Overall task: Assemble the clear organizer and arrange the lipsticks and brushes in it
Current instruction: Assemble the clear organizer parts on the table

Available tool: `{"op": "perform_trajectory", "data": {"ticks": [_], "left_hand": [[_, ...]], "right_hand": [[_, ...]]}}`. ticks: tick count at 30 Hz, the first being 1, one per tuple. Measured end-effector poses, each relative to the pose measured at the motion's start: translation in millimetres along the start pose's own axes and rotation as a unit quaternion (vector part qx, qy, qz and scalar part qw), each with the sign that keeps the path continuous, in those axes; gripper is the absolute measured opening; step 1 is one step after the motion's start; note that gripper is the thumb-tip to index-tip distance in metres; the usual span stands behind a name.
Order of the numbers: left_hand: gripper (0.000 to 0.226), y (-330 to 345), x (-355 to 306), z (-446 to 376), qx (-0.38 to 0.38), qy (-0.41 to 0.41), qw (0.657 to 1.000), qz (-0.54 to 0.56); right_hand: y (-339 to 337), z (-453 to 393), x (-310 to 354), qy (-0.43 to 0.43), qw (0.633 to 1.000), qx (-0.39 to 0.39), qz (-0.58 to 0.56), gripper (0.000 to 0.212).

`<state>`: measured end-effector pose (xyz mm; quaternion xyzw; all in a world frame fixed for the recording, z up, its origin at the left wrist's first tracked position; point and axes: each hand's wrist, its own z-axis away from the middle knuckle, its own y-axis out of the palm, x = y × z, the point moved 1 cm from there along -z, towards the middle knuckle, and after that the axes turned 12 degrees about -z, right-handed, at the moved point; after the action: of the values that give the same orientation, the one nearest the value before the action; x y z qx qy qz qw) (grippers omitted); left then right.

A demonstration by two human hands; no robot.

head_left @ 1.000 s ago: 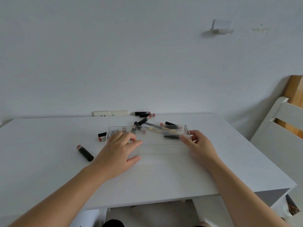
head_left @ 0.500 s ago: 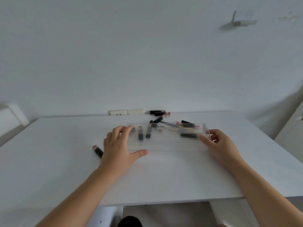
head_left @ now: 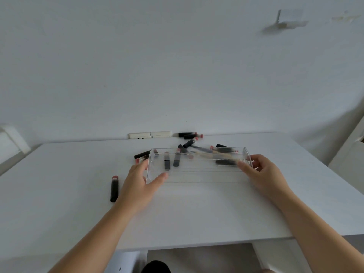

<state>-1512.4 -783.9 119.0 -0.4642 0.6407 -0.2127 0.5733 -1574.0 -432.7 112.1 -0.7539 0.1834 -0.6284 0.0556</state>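
Note:
A long clear organizer (head_left: pixel 199 177) lies crosswise on the white table (head_left: pixel 197 213). My left hand (head_left: pixel 137 186) holds its left end, thumb against the front wall and fingers by the left wall. My right hand (head_left: pixel 264 174) grips its right end. Several black lipsticks with pink ends (head_left: pixel 190 143) and light-handled brushes (head_left: pixel 216 154) show through the clear walls; I cannot tell which lie inside and which behind. One lipstick (head_left: pixel 114 188) lies alone to the left of my left hand. Two more lipsticks (head_left: pixel 189 134) sit at the table's back edge.
A white wall socket (head_left: pixel 149 134) sits just behind the table. White furniture (head_left: pixel 350 154) stands off the table's right side, and a white object (head_left: pixel 9 142) off its left. The table's front edge is close to me.
My left hand has slid from the top of the organizer to its left end. My right hand stays on the right end. My view has shifted left.

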Motion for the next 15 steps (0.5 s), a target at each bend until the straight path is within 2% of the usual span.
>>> {"op": "perform_trajectory", "data": {"ticks": [2,4,15], "left_hand": [[0.041,-1.1,0.1,-0.9,0.000,-0.020,1.000,0.018],[0.035,0.2,2.8,-2.3,0.015,-0.020,0.999,0.038],[0.041,4.3,7.8,-10.5,0.016,-0.039,0.994,0.105]], "right_hand": [[0.3,0.6,0.8,-0.002,1.000,-0.001,-0.002,0.022],[1.1,0.7,1.3,-0.003,1.000,-0.002,0.000,0.023],[2.4,3.3,8.4,0.007,1.000,-0.012,0.005,0.020]]}}
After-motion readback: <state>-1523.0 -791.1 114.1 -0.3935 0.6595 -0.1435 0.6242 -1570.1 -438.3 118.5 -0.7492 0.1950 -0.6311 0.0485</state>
